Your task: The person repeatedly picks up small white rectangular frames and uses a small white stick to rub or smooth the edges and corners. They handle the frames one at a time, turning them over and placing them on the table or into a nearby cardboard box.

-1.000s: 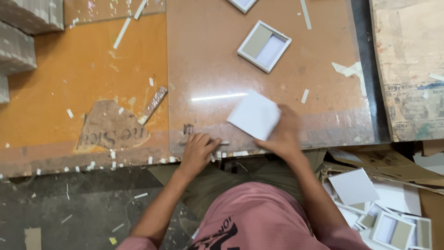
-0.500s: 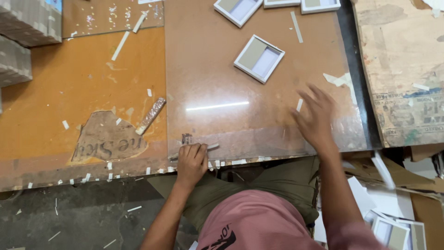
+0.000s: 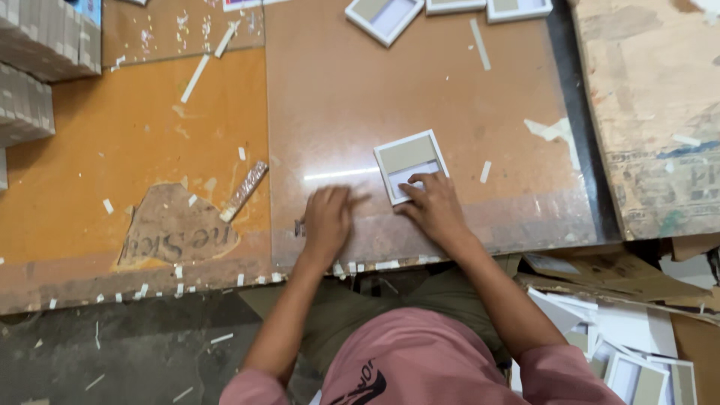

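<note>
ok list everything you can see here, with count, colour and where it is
small frame: one, white rim with tan and white backing, on the glossy brown board under the right hand
more frames: three, white, top edge of the board
paper strips: many, white, scattered over the orange table
flat stick: one, brownish, left of the board
stacked blocks: grey-white, top left
loose frames: several, white, bottom right pile
left hand: flat on the board
right hand: fingers on the small frame

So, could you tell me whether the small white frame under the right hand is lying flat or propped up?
Flat: the white frame lies on the glass tabletop, with the right hand pressing on it.
</note>
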